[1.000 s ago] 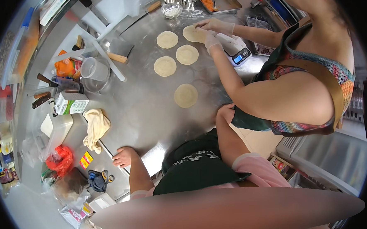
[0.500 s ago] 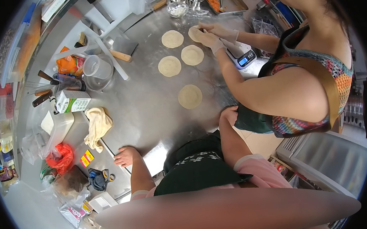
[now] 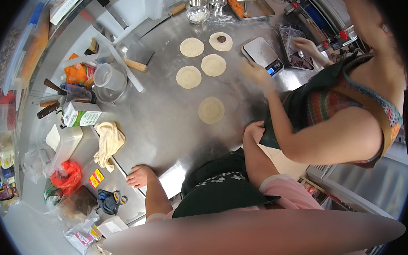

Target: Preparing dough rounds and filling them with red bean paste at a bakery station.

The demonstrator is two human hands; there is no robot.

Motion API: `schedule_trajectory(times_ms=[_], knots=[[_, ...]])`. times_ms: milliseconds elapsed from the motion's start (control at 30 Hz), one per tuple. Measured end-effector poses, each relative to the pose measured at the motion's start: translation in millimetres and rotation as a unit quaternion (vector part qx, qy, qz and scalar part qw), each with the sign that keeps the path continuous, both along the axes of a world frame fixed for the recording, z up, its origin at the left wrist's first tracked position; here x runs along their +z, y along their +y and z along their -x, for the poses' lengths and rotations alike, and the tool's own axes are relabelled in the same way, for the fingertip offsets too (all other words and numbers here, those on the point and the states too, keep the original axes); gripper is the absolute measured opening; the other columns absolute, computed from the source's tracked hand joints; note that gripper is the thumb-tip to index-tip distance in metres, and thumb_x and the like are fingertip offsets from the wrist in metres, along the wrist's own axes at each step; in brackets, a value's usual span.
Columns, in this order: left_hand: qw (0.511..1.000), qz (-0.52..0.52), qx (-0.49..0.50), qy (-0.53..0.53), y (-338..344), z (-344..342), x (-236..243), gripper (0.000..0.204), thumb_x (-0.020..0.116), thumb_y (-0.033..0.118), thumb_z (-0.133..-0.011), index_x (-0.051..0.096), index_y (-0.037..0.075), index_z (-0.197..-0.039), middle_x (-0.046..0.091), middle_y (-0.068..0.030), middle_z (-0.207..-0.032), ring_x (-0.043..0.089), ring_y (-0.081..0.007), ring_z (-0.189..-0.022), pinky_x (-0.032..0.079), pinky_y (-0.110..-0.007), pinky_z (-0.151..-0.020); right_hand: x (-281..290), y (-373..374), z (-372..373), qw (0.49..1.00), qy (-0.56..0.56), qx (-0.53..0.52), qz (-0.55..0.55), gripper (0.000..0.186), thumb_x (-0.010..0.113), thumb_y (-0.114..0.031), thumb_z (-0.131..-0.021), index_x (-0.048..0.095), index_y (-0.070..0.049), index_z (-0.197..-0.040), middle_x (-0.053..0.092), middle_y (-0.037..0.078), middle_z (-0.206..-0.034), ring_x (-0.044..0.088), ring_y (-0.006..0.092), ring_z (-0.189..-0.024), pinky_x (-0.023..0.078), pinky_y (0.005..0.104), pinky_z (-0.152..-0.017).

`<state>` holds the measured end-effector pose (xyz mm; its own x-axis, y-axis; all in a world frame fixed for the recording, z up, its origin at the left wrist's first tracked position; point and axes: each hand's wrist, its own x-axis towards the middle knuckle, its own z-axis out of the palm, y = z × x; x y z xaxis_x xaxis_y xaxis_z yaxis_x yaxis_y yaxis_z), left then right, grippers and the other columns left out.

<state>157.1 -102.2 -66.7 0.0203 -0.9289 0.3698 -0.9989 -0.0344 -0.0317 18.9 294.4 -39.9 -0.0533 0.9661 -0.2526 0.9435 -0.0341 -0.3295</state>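
nearest: wearer's left hand (image 3: 139,176) lies at the near left edge of the steel table (image 3: 155,125), fingers apart from one another, palm down. right hand (image 3: 255,130) rests at the table edge on the other side, close to the co-worker's dark apron; its fingers are bent, and whether they grip the edge cannot be told. the two hands are well apart, wearer's dark green apron (image 3: 211,187) between them. left of the left hand: scissors (image 3: 123,199) and a red and yellow packet (image 3: 96,178); beyond it, a crumpled cream cloth (image 3: 108,141). dough: five flat rounds on the steel. the nearest round (image 3: 211,110) lies alone, beyond and between the hands; the other four rounds (image 3: 188,77) sit farther off in a loose group, the far right one bearing a dark lump (image 3: 221,39). co-worker's left hand (image 3: 257,75), blurred, is near a scale (image 3: 261,50); co-worker's right hand (image 3: 305,46) is over a tray of dark crumbly stuff (image 3: 300,61). farthest: metal bowls (image 3: 197,15) and a tray with orange matter (image 3: 264,10).
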Motion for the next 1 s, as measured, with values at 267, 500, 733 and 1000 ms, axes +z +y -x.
schedule_trajectory(times_ms=[267, 500, 733, 1000], knots=[[1.000, 0.018, -0.002, -0.002, -2.2, -3.6, -4.4, 0.054, 0.039, 0.038, -0.089, 0.041, -0.003, -0.123, 0.041, -0.0260, -0.130, 0.038, -0.0363, -0.123, 0.032, -0.049, -0.095, -6.6, 1.5, -1.7, 0.999, -0.015, 0.007, -0.032, 0.056, 0.030, -0.049, -0.089, 0.050, 0.002, -0.094, 0.064, 0.024, -0.084, 0.062, 0.0403, -0.080, 0.049, 0.0494, -0.071], [1.000, 0.009, 0.002, -0.005, -0.8, -0.9, -5.2, 0.055, 0.038, 0.039, -0.089, 0.041, -0.002, -0.124, 0.041, -0.0254, -0.130, 0.037, -0.0360, -0.123, 0.032, -0.048, -0.096, -6.4, 2.6, -1.0, 1.000, -0.015, 0.009, -0.021, 0.054, 0.030, -0.048, -0.090, 0.049, 0.003, -0.094, 0.063, 0.024, -0.085, 0.062, 0.0405, -0.080, 0.048, 0.0494, -0.072], [1.000, -0.009, 0.008, 0.001, -2.6, 1.7, -1.1, 0.055, 0.038, 0.039, -0.089, 0.040, -0.003, -0.125, 0.039, -0.0256, -0.131, 0.035, -0.0361, -0.125, 0.031, -0.049, -0.097, -6.6, 0.2, 0.9, 0.999, -0.014, 0.013, -0.027, 0.054, 0.031, -0.049, -0.089, 0.049, 0.002, -0.093, 0.063, 0.023, -0.084, 0.062, 0.0402, -0.079, 0.048, 0.0496, -0.071], [0.999, -0.030, 0.012, -0.006, 3.5, -0.7, 6.5, 0.054, 0.039, 0.038, -0.088, 0.040, -0.002, -0.125, 0.040, -0.0243, -0.131, 0.035, -0.0354, -0.125, 0.032, -0.048, -0.097, -9.4, 2.5, -1.8, 0.999, -0.025, 0.003, -0.027, 0.055, 0.031, -0.050, -0.089, 0.050, 0.002, -0.092, 0.064, 0.023, -0.084, 0.062, 0.0401, -0.080, 0.048, 0.0491, -0.071]])
